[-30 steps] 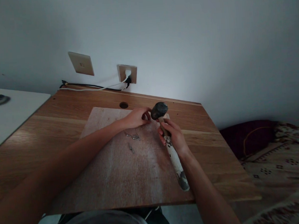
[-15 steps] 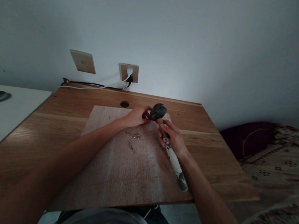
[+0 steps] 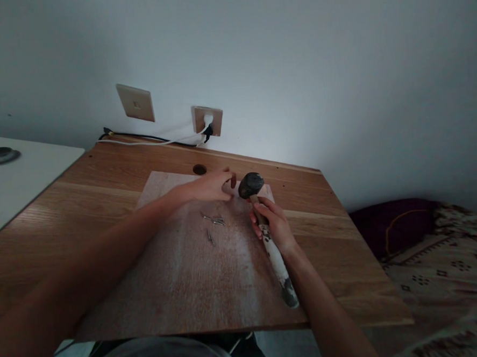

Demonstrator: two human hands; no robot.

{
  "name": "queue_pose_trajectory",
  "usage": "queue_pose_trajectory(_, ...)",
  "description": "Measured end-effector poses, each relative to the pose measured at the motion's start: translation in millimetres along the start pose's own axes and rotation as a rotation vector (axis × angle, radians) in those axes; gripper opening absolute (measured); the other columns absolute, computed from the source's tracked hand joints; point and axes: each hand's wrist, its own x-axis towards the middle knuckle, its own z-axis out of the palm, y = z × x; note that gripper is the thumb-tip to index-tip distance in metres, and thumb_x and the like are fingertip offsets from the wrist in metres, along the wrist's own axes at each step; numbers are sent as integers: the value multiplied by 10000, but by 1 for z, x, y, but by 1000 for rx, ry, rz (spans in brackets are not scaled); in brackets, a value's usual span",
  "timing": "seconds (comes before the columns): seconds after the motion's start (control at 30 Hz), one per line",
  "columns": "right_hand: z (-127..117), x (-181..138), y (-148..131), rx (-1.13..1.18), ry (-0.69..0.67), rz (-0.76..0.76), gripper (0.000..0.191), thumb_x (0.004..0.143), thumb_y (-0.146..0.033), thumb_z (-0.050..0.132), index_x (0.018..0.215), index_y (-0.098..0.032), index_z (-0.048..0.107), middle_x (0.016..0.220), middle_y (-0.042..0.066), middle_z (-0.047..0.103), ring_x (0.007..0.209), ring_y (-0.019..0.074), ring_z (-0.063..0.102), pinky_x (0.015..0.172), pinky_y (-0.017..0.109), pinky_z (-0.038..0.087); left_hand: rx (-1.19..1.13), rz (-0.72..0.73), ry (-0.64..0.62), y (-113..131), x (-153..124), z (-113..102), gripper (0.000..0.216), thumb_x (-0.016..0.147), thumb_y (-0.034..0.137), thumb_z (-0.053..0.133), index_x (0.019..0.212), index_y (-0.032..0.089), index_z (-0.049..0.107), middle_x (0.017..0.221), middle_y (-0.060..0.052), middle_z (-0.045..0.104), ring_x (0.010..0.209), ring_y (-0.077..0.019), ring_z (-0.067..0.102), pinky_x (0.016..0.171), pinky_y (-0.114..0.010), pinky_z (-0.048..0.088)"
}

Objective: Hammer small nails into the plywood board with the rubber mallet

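Observation:
My right hand point(image 3: 274, 226) is wrapped round the paint-stained wooden handle of a hammer point(image 3: 272, 246), close below its dark head point(image 3: 250, 184). The head hovers just over the far edge of a plywood board point(image 3: 188, 273). My left hand point(image 3: 210, 186) rests on the same far edge, just left of the hammer head, its fingertips pinched together; what they hold is too small to make out. Several loose nails point(image 3: 213, 220) lie on the board between my hands.
The board lies on a wooden desk point(image 3: 101, 176) with a round cable hole point(image 3: 199, 169). Behind it a wall socket point(image 3: 207, 121) holds a plug, with cables point(image 3: 139, 140) along the back edge. A white table point(image 3: 16, 176) stands left, patterned fabric point(image 3: 442, 274) right.
The hammer head has come down a little toward the board. My left fingertips, which were against the head, now sit slightly apart from it.

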Motion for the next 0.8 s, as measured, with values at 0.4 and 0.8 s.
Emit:
queue_pose_trajectory(0.4, -2, -1, 1, 8, 19, -20, 382, 760, -475, 700, 996, -197, 585, 570, -80, 567, 318, 91, 462, 275, 207, 343, 96, 63, -552, 36, -15, -14, 42, 680, 130, 678, 682, 171, 689, 692, 0, 676, 625, -134, 555, 601, -253, 386)
queue_pose_trajectory(0.8, -1, -2, -2, 9, 17, -36, 383, 740, -472, 707, 977, -192, 598, 554, -82, 569, 312, 83, 454, 277, 196, 338, 128, 136, -471, 30, -12, -15, 45, 656, 134, 682, 662, 175, 665, 716, 2, 643, 655, -130, 540, 620, -248, 402)
